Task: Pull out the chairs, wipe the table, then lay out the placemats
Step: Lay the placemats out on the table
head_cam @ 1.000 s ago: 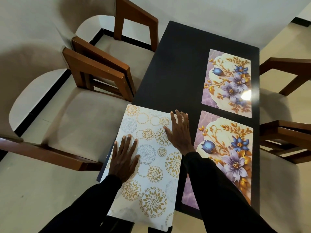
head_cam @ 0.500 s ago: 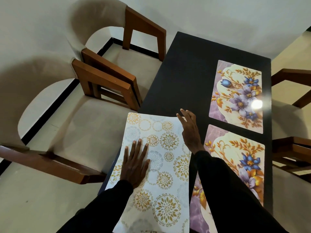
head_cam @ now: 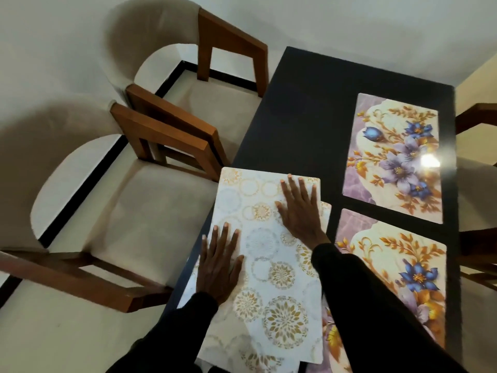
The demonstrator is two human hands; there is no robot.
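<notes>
**Both palms flat on the white-and-gold placemat**

I am watching the left hand [head_cam: 219, 265] pressing flat, fingers spread, on the near left part of the white-and-gold placemat [head_cam: 279, 305]. The right hand [head_cam: 301, 211] is lying open and flat on its far right corner. The mat is sitting on the left side of the dark table [head_cam: 309, 117], with a matching second mat [head_cam: 326, 211] peeking out beneath. The near floral placemat [head_cam: 390, 265] is lying just beside it on the right, and the far floral placemat [head_cam: 392, 157] beyond.
</notes>
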